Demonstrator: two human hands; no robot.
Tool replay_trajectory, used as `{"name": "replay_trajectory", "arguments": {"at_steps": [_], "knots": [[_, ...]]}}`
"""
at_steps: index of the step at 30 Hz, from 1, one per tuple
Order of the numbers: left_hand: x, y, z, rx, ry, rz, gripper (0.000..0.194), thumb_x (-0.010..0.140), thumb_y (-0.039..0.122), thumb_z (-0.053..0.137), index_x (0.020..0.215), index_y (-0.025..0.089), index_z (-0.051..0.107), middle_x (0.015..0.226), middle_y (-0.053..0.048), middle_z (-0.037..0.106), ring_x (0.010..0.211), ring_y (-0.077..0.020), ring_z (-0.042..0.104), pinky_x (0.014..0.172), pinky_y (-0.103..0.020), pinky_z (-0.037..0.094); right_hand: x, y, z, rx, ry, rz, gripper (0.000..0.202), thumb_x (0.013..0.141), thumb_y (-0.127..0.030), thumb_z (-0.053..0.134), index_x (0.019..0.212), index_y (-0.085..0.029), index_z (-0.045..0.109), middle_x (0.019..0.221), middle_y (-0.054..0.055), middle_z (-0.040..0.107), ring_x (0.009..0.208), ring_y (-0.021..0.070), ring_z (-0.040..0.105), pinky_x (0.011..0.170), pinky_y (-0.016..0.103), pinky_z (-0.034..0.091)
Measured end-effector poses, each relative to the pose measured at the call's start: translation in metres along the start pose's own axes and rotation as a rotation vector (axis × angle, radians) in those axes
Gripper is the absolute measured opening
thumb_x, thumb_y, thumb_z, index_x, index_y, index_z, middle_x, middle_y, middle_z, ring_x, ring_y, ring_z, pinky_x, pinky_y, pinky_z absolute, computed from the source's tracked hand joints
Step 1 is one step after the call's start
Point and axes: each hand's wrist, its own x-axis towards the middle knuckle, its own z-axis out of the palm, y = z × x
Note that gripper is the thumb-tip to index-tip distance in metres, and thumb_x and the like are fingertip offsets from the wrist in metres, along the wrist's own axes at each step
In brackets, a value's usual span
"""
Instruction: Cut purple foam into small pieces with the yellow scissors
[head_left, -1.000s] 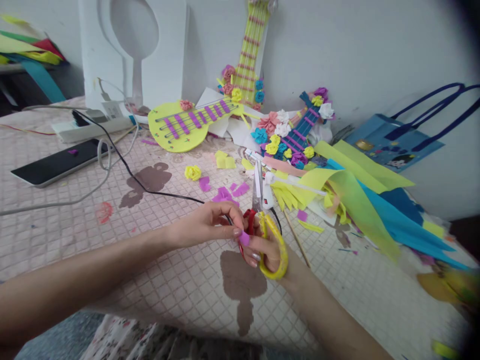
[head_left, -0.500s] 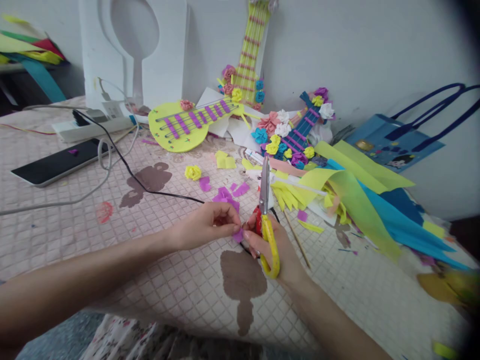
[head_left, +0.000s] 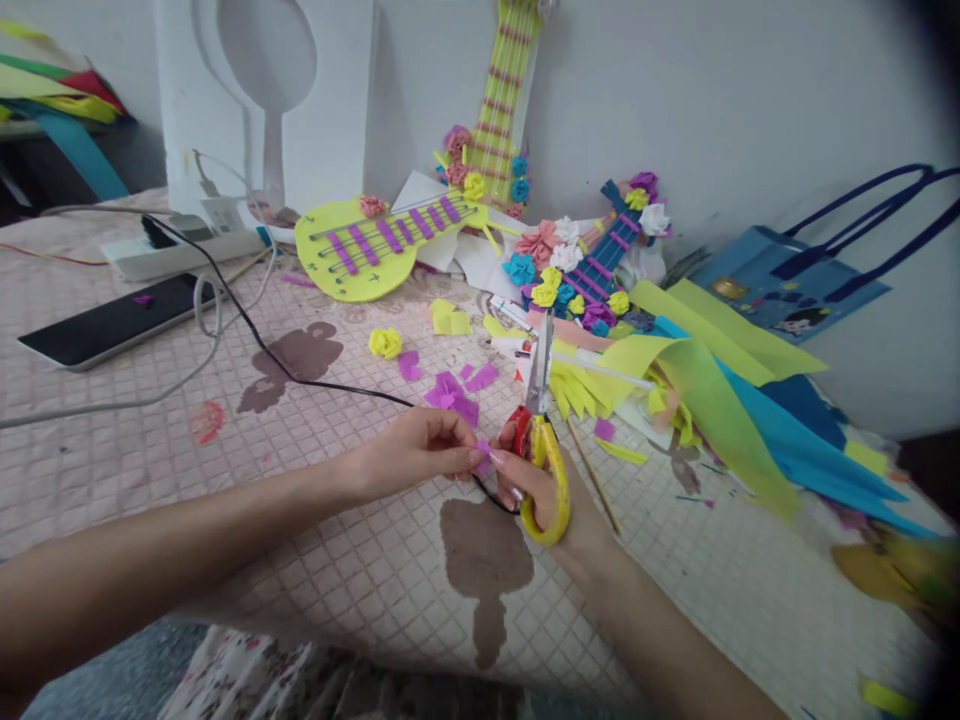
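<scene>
1. The blue bag by the wall carries a cartoon figure; any lettering there is too small for me to read.
2. The left hand has its fingertips clamped on a purple paper piece, held just above the desk, between the two hands.
3. The right hand is closed around the red-and-yellow scissors, blades pointing away; its thumb reaches that same piece.
4. Fingers cover much of the purple; its exact shape escapes me.
5. The tall yellow instrument is cut off at the top, and a yellowish shape at right is blurred.
6. A lattice-patterned cover dresses the desk, and a white board stands at the back.
</scene>
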Motion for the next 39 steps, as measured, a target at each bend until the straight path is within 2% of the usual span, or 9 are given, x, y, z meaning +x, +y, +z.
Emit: {"name": "replay_trajectory", "arguments": {"at_steps": [3, 7, 11, 13, 16, 23, 30, 39], "knots": [[0.000, 0.003, -0.001, -0.028, 0.034, 0.019, 0.023, 0.077, 0.033, 0.072, 0.074, 0.014, 0.059, 0.066, 0.002, 0.060, 0.063, -0.0101, 0.055, 0.064, -0.024, 0.042, 0.000, 0.001, 0.000, 0.021, -0.012, -0.003, 0.026, 0.077, -0.035, 0.076, 0.085, -0.022, 0.054, 0.061, -0.009, 0.050, 0.042, 0.0045, 0.039, 0.039, 0.016, 0.037], [0.001, 0.009, -0.006, -0.112, 0.119, 0.093, 0.023, 0.077, 0.031, 0.073, 0.074, 0.013, 0.060, 0.067, 0.001, 0.062, 0.064, -0.0098, 0.056, 0.065, -0.024, 0.044, -0.003, -0.001, -0.002, -0.034, -0.104, 0.001, 0.034, 0.085, -0.054, 0.063, 0.087, -0.022, 0.053, 0.076, -0.005, 0.054, 0.042, 0.0039, 0.036, 0.040, 0.019, 0.039], [0.002, 0.012, -0.013, -0.179, 0.215, 0.190, 0.025, 0.077, 0.032, 0.075, 0.074, 0.013, 0.060, 0.068, 0.000, 0.065, 0.064, -0.0105, 0.060, 0.065, -0.023, 0.047, -0.006, -0.004, -0.008, -0.311, -0.183, -0.014, 0.043, 0.084, -0.064, 0.057, 0.092, -0.021, 0.053, 0.070, -0.005, 0.046, 0.049, 0.0084, 0.042, 0.047, 0.023, 0.045], [0.003, 0.012, -0.016, -0.220, 0.234, 0.228, 0.025, 0.078, 0.033, 0.076, 0.074, 0.013, 0.060, 0.068, -0.001, 0.067, 0.065, -0.0115, 0.062, 0.066, -0.024, 0.048, -0.007, -0.005, -0.011, -0.452, -0.192, -0.017, 0.046, 0.085, -0.067, 0.052, 0.091, -0.021, 0.052, 0.062, -0.006, 0.042, 0.049, 0.0093, 0.041, 0.046, 0.022, 0.041], [0.005, 0.011, -0.019, -0.287, 0.264, 0.277, 0.025, 0.077, 0.033, 0.077, 0.075, 0.014, 0.060, 0.072, -0.002, 0.069, 0.069, -0.0129, 0.065, 0.071, -0.026, 0.051, -0.008, -0.007, -0.011, -0.588, -0.187, -0.019, 0.045, 0.087, -0.065, 0.049, 0.087, -0.021, 0.051, 0.060, -0.006, 0.040, 0.048, 0.0091, 0.038, 0.045, 0.022, 0.036], [0.006, 0.012, -0.020, -0.409, 0.318, 0.321, 0.024, 0.075, 0.032, 0.079, 0.074, 0.015, 0.061, 0.077, 0.000, 0.070, 0.071, -0.0118, 0.066, 0.075, -0.027, 0.052, -0.005, 0.000, -0.012, -0.733, -0.176, -0.026, 0.028, 0.088, -0.047, 0.054, 0.082, -0.021, 0.047, 0.062, -0.007, 0.039, 0.050, 0.0088, 0.034, 0.045, 0.021, 0.033], [0.004, 0.015, -0.011, -0.478, 0.329, 0.313, 0.022, 0.075, 0.029, 0.079, 0.074, 0.015, 0.063, 0.074, 0.000, 0.069, 0.069, -0.0106, 0.064, 0.073, -0.025, 0.050, -0.007, -0.003, -0.004, -0.738, -0.142, -0.016, 0.023, 0.085, -0.041, 0.054, 0.077, -0.022, 0.044, 0.063, -0.007, 0.039, 0.051, 0.0094, 0.034, 0.045, 0.022, 0.031], [0.004, 0.010, -0.006, -0.575, 0.331, 0.326, 0.020, 0.076, 0.026, 0.079, 0.074, 0.014, 0.062, 0.074, 0.000, 0.068, 0.070, -0.0104, 0.064, 0.074, -0.024, 0.050, -0.008, -0.009, 0.004, -0.759, -0.125, -0.046, 0.024, 0.081, -0.040, 0.054, 0.071, -0.022, 0.042, 0.061, -0.006, 0.037, 0.052, 0.0102, 0.033, 0.046, 0.023, 0.030]]}}
